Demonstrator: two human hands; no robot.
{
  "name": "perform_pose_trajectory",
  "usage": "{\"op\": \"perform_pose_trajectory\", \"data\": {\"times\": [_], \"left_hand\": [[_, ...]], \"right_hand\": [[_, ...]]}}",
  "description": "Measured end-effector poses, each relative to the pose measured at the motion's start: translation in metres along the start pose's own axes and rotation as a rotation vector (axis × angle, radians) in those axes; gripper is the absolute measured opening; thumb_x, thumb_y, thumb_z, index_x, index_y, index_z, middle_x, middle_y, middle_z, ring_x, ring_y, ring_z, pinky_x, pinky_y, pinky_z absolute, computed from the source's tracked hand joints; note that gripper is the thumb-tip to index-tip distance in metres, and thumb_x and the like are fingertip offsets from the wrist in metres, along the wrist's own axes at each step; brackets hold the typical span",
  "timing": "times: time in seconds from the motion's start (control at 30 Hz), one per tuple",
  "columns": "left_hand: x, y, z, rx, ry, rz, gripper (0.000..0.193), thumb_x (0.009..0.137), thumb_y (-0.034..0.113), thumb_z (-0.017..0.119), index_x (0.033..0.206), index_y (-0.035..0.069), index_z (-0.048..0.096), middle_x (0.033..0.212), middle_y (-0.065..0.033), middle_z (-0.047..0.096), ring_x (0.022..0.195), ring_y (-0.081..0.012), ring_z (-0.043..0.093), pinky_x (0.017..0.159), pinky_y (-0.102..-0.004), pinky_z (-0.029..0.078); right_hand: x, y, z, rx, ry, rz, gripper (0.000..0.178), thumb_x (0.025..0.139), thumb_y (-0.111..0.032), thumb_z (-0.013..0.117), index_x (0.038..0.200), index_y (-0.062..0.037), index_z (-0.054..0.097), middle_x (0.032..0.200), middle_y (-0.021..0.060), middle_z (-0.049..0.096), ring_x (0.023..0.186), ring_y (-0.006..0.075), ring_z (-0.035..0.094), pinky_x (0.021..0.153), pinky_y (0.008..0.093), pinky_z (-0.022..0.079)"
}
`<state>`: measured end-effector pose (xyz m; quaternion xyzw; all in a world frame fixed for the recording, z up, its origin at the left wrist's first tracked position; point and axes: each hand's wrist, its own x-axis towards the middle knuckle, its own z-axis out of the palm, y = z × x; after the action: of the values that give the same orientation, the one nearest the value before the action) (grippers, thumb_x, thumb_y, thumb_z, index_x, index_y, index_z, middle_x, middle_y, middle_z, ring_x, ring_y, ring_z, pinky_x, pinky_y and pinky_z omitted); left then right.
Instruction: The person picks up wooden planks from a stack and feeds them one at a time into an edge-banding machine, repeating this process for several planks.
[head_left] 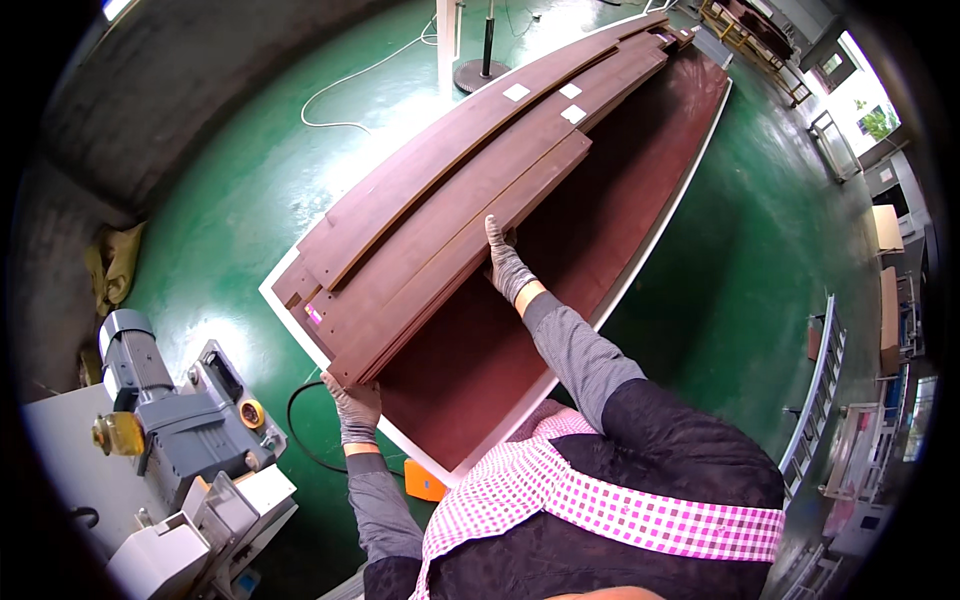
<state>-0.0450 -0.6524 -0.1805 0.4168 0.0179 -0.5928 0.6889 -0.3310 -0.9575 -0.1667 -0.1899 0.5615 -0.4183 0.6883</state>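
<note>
Brown wooden boards (pixel 440 225) lie in stacks on a long table with a dark red top (pixel 450 400) and white edges. My left hand (pixel 353 403), in a grey knit glove, grips the near end corner of the closest stack, its thumb on top and fingers beneath. Farther along the same stack, my right hand (pixel 508 265), gloved alike, holds its near long side with the thumb raised over the edge; the other fingers are partly hidden under the boards. White paper labels (pixel 572 114) and a pink tag (pixel 313 313) lie on the boards.
At the lower left stands a machine with a grey motor (pixel 140 360) and a yellow-filled cup (pixel 118 433). An orange box (pixel 424 482) sits by the table's near corner. A round-based stand (pixel 482 75) and white cable (pixel 330 123) are beyond. A ladder-like metal frame (pixel 810 400) is at right.
</note>
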Motion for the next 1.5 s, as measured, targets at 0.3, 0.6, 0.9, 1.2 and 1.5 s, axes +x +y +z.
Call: {"op": "perform_pose_trajectory", "data": {"times": [0.3,0.6,0.9,1.2,1.5], "left_hand": [[0.001,-0.018,0.015,0.109,0.036,0.15,0.083,0.086,0.076,0.057,0.148,0.021,0.044,0.144,0.0008,0.052,0.126,-0.0216,0.047,0.102,-0.0397,0.037],[0.047,-0.125,0.14,-0.063,0.055,0.229,0.092,0.083,0.074,0.063,0.15,0.015,0.04,0.149,-0.0004,0.046,0.133,-0.0178,0.042,0.115,-0.0347,0.031],[0.17,-0.255,0.343,0.044,-0.035,0.362,0.101,0.081,0.081,0.055,0.155,0.014,0.034,0.156,-0.0049,0.038,0.142,-0.0228,0.035,0.121,-0.0392,0.024],[0.29,-0.395,0.553,0.034,-0.027,0.273,0.102,0.08,0.079,0.059,0.154,0.013,0.033,0.155,-0.0036,0.04,0.141,-0.0213,0.035,0.12,-0.0386,0.024],[0.372,-0.495,0.695,0.031,-0.033,0.219,0.1,0.077,0.075,0.067,0.145,0.005,0.046,0.146,-0.0061,0.05,0.133,-0.0213,0.045,0.117,-0.0368,0.03]], "right_hand": [[0.041,0.018,0.004,0.203,0.163,-0.153,0.11,0.071,-0.072,0.077,0.157,-0.0364,0.018,0.157,0.0013,0.032,0.139,0.0271,0.036,0.108,0.0584,0.038],[0.087,-0.102,-0.066,0.147,0.162,-0.077,0.113,0.069,-0.081,0.071,0.158,-0.0314,0.022,0.161,0.0024,0.028,0.143,0.0282,0.031,0.11,0.0616,0.032],[0.267,-0.266,-0.18,0.13,0.206,-0.296,0.125,0.071,-0.077,0.073,0.16,-0.0117,0.014,0.162,0.0108,0.027,0.146,0.0289,0.03,0.117,0.0469,0.031],[0.431,-0.449,-0.313,0.255,0.073,-0.272,0.112,0.071,-0.082,0.068,0.157,-0.025,0.025,0.159,0.0077,0.031,0.141,0.0306,0.035,0.112,0.0556,0.037],[0.53,-0.563,-0.4,0.22,0.09,-0.24,0.101,0.077,-0.08,0.064,0.154,-0.0209,0.036,0.156,0.0073,0.039,0.139,0.0286,0.039,0.111,0.0527,0.038]]}}
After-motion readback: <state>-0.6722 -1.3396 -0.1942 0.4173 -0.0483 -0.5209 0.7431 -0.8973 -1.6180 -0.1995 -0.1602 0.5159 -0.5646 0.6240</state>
